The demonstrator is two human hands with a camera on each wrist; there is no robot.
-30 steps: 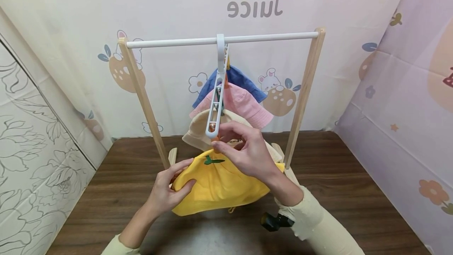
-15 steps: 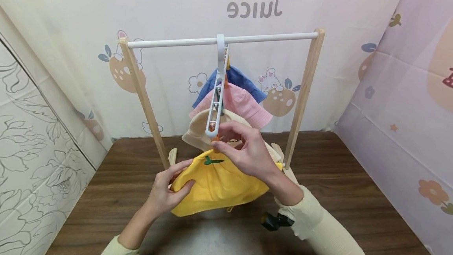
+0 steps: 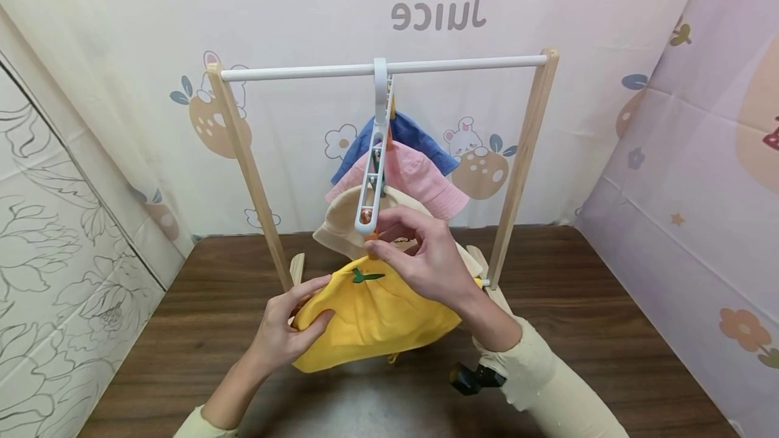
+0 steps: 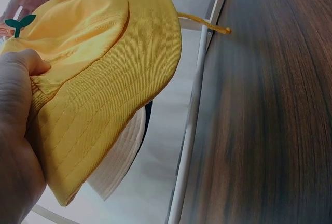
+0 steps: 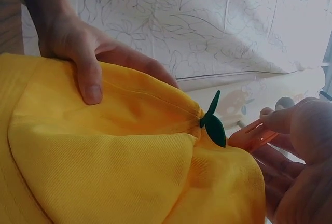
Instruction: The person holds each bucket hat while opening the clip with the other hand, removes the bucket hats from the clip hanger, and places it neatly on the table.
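Note:
A yellow bucket hat (image 3: 377, 316) with a green sprout on its crown hangs below the near end of a white clip hanger (image 3: 367, 201). My left hand (image 3: 285, 330) grips the hat's left side, thumb in front and fingers behind. My right hand (image 3: 429, 259) pinches an orange clothes clip (image 3: 372, 246) under the hanger's end. In the right wrist view the clip (image 5: 251, 136) meets the top of the crown beside the green sprout (image 5: 212, 120). A yellow cord (image 4: 207, 23) trails from the brim in the left wrist view.
Behind hang a cream hat (image 3: 341, 222), a pink hat (image 3: 420, 174) and a blue hat (image 3: 420, 140), all along the same hanger. The hanger hooks over the white rail (image 3: 298, 73) of a wooden-legged rack (image 3: 517, 167) on a brown table (image 3: 584, 330). Printed curtains surround it.
Both hands keep their grips at nearly the same spots. The yellow hat's lower edge has shifted very slightly left.

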